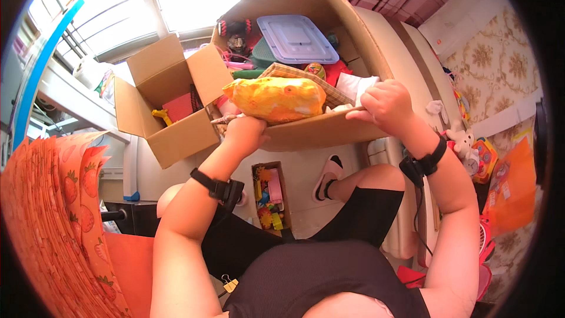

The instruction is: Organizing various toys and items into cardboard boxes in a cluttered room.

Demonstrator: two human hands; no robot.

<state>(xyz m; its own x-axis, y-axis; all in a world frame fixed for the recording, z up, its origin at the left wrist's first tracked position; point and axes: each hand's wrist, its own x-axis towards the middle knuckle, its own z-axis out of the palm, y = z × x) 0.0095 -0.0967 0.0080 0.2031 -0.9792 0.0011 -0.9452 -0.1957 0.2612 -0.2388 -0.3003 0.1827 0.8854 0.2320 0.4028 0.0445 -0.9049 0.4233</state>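
A large open cardboard box [318, 134] stands before me, tilted towards me. Its near rim is gripped by my left hand [245, 137] at the left and by my right hand [385, 107] at the right corner. Just behind that rim lies a yellow-orange plastic package [280, 99]. Deeper inside are a plaid board-like piece [289, 72], a pale blue plastic lid [298, 39], a white cloth or paper piece [353, 85] and a toy vehicle [236, 35] with red-marked wheels. The fingers of my left hand are partly hidden by the hand itself.
A smaller open carton [185, 141] with a red notebook [178, 107] and a yellow toy [162, 117] adjoins at left. Between my feet sits a narrow box [287, 212] of colourful toys. Strawberry-print curtain-like material [79, 212] hangs left; a plush toy [461, 141] lies right.
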